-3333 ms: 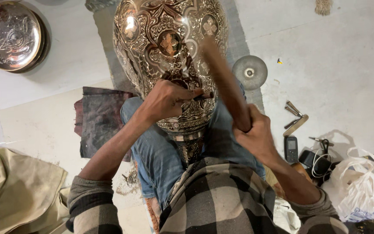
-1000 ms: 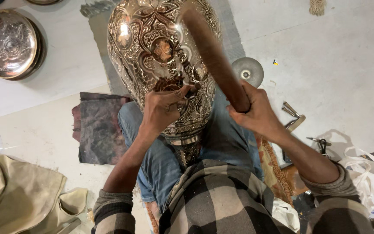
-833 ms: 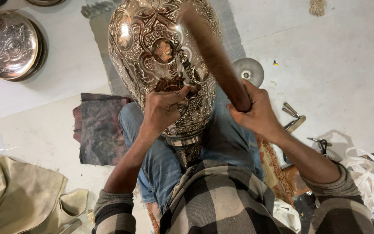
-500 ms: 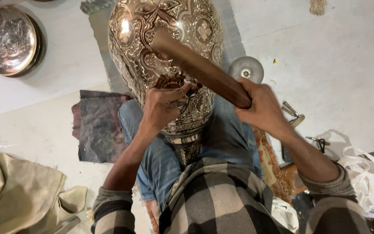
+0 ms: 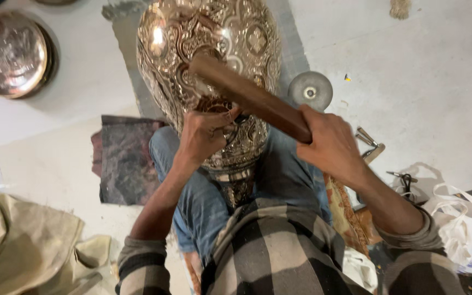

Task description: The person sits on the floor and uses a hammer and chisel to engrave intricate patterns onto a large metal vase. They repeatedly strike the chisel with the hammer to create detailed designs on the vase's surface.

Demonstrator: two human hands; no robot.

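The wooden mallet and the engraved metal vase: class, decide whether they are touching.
Cannot tell. In the head view the wooden mallet, gripped by the right hand, overlaps the engraved metal vase from above, so no contact or gap shows.

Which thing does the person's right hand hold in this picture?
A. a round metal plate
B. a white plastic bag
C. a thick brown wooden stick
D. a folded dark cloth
C: the right hand grips the lower end of the brown wooden stick, whose far end lies over the embossed metal vessel, near the left hand.
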